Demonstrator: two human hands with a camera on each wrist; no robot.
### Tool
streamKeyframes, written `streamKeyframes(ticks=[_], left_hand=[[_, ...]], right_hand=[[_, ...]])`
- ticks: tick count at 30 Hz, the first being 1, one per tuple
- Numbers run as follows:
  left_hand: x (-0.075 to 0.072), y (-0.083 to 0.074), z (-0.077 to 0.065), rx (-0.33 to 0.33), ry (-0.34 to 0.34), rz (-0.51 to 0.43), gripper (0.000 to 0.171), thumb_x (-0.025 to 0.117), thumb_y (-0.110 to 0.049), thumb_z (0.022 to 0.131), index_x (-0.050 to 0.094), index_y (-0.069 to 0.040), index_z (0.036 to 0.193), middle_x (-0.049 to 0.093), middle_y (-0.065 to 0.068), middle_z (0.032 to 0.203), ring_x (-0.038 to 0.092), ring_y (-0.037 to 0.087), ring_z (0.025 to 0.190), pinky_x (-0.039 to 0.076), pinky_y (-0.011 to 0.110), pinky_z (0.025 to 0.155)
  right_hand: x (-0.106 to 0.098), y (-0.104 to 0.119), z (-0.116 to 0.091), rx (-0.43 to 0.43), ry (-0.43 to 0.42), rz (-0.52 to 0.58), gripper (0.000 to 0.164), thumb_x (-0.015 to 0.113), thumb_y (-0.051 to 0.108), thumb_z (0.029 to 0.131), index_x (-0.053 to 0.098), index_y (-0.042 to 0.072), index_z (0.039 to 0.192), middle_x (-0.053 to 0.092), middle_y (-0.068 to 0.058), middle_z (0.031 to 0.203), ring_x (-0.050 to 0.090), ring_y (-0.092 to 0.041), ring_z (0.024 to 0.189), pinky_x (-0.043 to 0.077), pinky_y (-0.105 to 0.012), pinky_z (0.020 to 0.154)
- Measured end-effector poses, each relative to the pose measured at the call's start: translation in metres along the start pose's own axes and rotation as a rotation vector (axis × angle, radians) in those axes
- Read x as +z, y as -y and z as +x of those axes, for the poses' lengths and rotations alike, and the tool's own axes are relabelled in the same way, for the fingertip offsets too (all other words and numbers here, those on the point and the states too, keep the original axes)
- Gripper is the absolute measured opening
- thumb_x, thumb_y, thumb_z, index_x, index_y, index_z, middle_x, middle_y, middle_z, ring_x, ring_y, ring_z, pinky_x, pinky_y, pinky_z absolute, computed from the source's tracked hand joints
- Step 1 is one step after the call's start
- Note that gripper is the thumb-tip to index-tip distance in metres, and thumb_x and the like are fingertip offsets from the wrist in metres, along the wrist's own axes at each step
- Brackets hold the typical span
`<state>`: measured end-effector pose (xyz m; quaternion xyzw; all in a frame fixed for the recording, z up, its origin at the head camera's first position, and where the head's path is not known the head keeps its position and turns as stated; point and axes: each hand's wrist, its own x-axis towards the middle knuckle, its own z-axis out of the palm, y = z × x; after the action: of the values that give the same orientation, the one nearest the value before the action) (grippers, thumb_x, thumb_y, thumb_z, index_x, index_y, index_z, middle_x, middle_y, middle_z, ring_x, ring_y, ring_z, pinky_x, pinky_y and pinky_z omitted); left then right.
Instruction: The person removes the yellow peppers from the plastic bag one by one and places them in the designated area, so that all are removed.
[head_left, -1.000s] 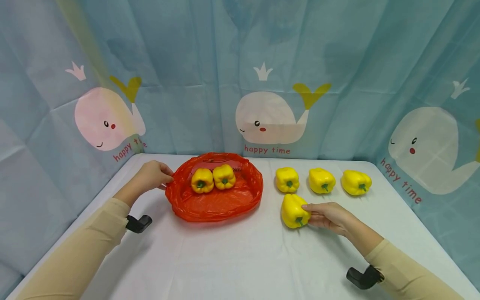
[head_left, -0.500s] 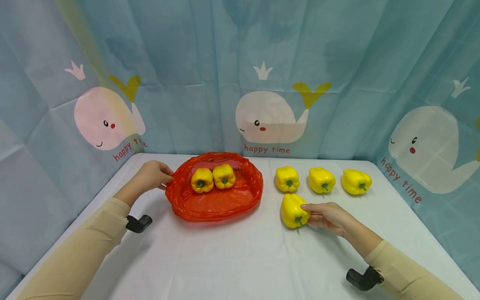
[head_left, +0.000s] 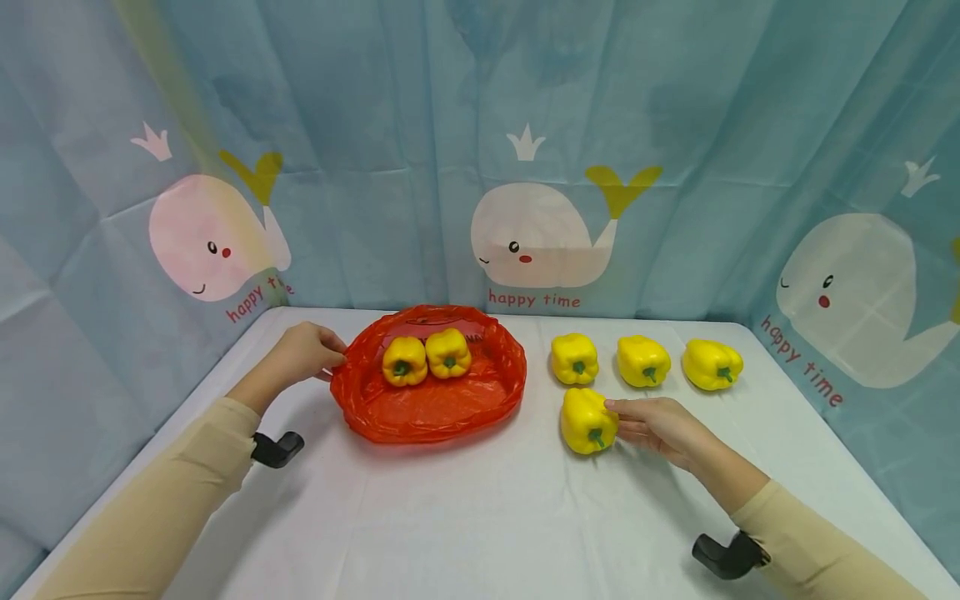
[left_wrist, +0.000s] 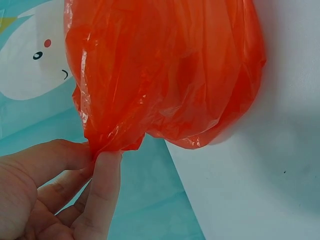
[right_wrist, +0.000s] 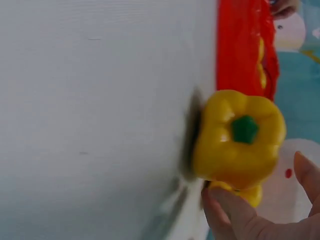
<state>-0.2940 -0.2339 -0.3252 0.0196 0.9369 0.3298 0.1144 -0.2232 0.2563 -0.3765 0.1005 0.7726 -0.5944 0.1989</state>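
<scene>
My left hand (head_left: 306, 354) pinches the left rim of a red plastic bag (head_left: 435, 412), its thumb and fingers closing on gathered film in the left wrist view. The bag's mouth is spread wide, and two yellow bell peppers (head_left: 448, 353) sit inside against its far side. On the white table, another yellow bell pepper (head_left: 588, 422) stands right of the bag, green stem toward me. Beside it is my right hand (head_left: 660, 429), fingertips right at the pepper's right edge. The right wrist view shows thumb and fingers spread apart, not wrapped round this pepper (right_wrist: 240, 140).
Three more yellow bell peppers stand in a row at the back right: one near the bag (head_left: 574, 360), a middle pepper (head_left: 643, 362) and a right-hand pepper (head_left: 713, 365). Blue whale-print curtains (head_left: 360, 167) enclose the table (head_left: 450, 517) at the back and sides.
The right hand's grip on the near pepper has loosened, and its upper fingertip has drawn back to the pepper's edge. That pepper has shifted very slightly left. Left hand and bag stay still.
</scene>
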Motion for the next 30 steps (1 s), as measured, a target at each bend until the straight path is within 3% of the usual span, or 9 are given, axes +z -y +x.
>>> streamKeyframes(ticks=[3,6,12,19,30], left_hand=[[0.001,-0.001,0.0,-0.002,-0.002,-0.003,0.032,0.061,-0.01,0.096,0.063,0.011,0.12,0.067,0.027,0.111,0.071,0.025,0.088,0.063,0.038,0.078],[0.001,-0.001,-0.001,0.001,-0.004,-0.003,0.032,0.061,-0.01,0.096,0.063,0.011,0.12,0.067,0.027,0.111,0.071,0.025,0.088,0.063,0.039,0.079],[0.0,-0.001,-0.001,0.006,-0.007,-0.004,0.032,0.061,-0.01,0.096,0.063,0.011,0.119,0.067,0.027,0.11,0.07,0.025,0.088,0.063,0.038,0.078],[0.001,-0.001,0.0,0.006,-0.006,-0.01,0.032,0.061,-0.01,0.096,0.063,0.011,0.119,0.067,0.027,0.11,0.07,0.025,0.088,0.062,0.04,0.08],[0.001,0.0,0.002,0.012,-0.008,-0.008,0.031,0.061,-0.011,0.096,0.064,0.01,0.118,0.068,0.026,0.11,0.071,0.024,0.087,0.061,0.043,0.084]], right_hand=[[0.0,0.011,-0.005,-0.086,-0.012,-0.073,0.069,0.059,0.037,0.099,0.039,-0.011,0.145,0.039,-0.027,0.154,0.044,-0.038,0.14,0.04,-0.045,0.115],[0.004,0.025,-0.008,-0.152,-0.039,-0.111,0.07,0.058,0.036,0.099,0.035,-0.008,0.149,0.032,-0.025,0.158,0.034,-0.039,0.146,0.036,-0.046,0.117],[0.03,0.05,-0.007,-0.235,-0.07,-0.096,0.073,0.065,0.036,0.095,0.035,-0.001,0.151,0.038,-0.02,0.156,0.044,-0.034,0.141,0.037,-0.045,0.117],[0.067,0.063,0.009,-0.26,-0.081,-0.168,0.067,0.068,0.043,0.091,0.048,0.01,0.145,0.052,-0.011,0.148,0.053,-0.031,0.132,0.043,-0.05,0.113],[0.11,0.087,0.04,-0.291,-0.148,-0.052,0.064,0.073,0.043,0.087,0.053,0.013,0.14,0.053,-0.008,0.146,0.051,-0.028,0.134,0.046,-0.047,0.112]])
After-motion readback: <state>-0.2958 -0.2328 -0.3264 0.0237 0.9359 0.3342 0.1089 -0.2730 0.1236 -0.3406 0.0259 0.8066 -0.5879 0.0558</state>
